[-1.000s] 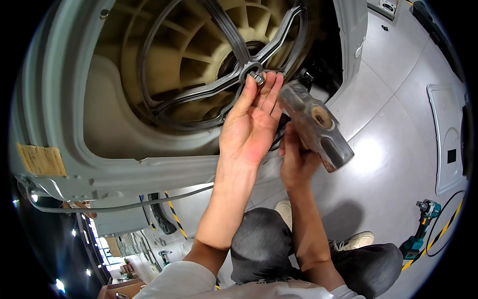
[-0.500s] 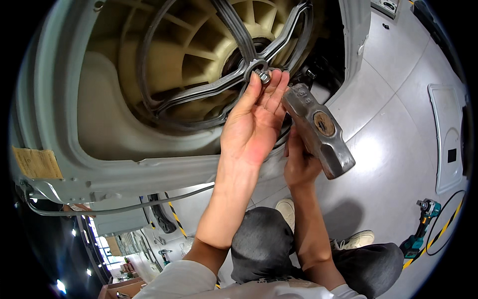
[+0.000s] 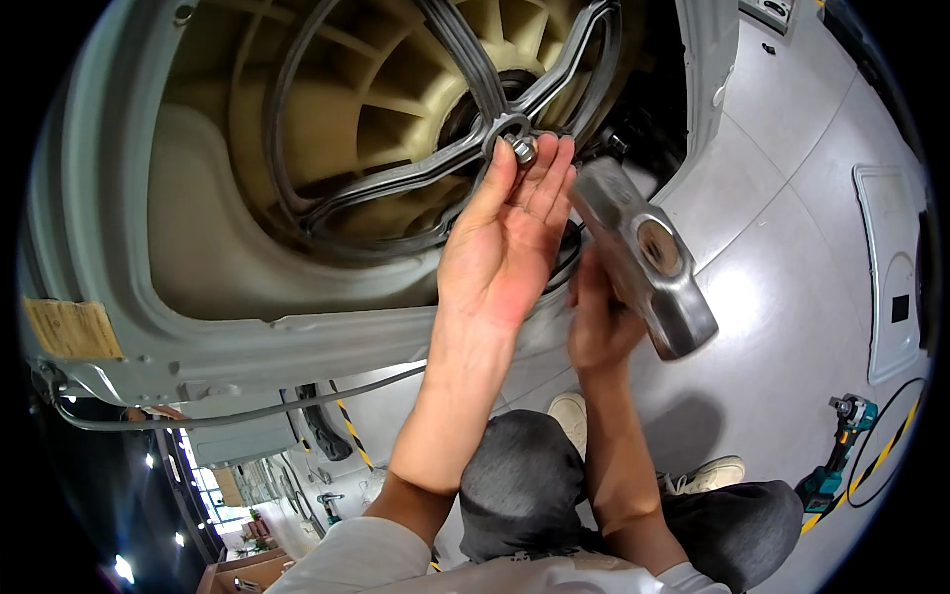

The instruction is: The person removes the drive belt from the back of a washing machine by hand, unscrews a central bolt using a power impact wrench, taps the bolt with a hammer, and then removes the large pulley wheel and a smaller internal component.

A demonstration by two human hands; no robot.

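Against the big cream drum [image 3: 297, 178], little changed across the last second. Left hand [image 3: 505, 247] still raised at the grey spoked bracket [image 3: 475, 148], fingers together, tips pinching the small bolt [image 3: 522, 150] at the drum's hub. Right hand [image 3: 599, 322] still clamped on the hammer [image 3: 643, 257], head now slightly lower and right of the hub. Likely holding the bolt steady before a strike.
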